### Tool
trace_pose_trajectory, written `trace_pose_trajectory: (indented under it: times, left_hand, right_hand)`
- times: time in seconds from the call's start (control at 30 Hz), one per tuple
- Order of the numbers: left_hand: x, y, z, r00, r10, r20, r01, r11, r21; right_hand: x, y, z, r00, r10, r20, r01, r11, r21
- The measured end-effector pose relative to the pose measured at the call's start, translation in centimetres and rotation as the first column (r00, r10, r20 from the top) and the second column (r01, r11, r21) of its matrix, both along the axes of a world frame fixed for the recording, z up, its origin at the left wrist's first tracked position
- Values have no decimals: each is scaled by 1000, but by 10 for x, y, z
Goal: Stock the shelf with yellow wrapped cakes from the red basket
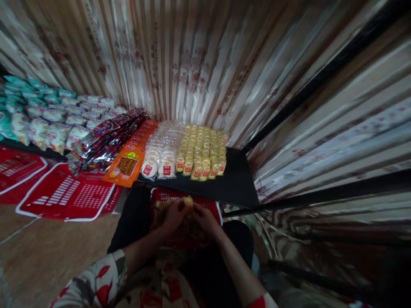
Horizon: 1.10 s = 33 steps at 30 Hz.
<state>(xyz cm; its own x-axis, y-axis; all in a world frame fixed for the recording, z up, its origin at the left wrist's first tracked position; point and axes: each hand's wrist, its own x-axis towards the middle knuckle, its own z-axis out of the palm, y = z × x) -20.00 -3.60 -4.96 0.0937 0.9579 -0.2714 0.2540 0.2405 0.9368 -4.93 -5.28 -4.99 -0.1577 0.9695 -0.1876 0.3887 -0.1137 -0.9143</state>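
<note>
A small yellow snack packet (188, 202) is held between my two hands, above a red basket (210, 204) that stands between my knees. My left hand (175, 215) closes on the packet from the left. From the other side, the fingers of my right hand (204, 218) pinch it too. More yellowish packets (162, 205) lie in the basket, dim and partly hidden by my hands. Just beyond, rows of yellow packets (201, 152) with orange-white labels stand on a black shelf (233, 179). White round packaged snacks (160, 149) are lined up left of them.
An orange snack bag (130, 158) and a pile of dark red packets (109, 141) lie further left, then white bags (61, 122) and green bags (22, 96). Other red baskets (67, 190) sit below the shelf. Dark metal bars (308, 90) and striped sheeting (199, 55) enclose the right and back.
</note>
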Motion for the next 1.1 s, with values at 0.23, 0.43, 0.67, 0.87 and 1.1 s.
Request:
trace_pose_trajectory:
  times: [0.23,0.43,0.67,0.87,1.1]
  left_hand:
    - [20,8,30,991,-109,-77,122,974,189]
    - [61,31,59,970,-174,-171,215,941,260]
    - [122,59,83,939,-253,-233,326,869,373]
    - [182,74,100,922,-245,-301,334,895,295]
    - [242,124,93,957,-173,-233,236,931,278]
  right_hand:
    - [15,0,30,967,-122,-224,126,992,1]
    - [51,12,48,912,-276,-304,293,956,13]
    - [108,37,57,820,-470,-326,520,850,83]
    - [152,79,42,749,-578,-324,644,750,149]
    - [186,137,23,704,-627,-333,700,691,178]
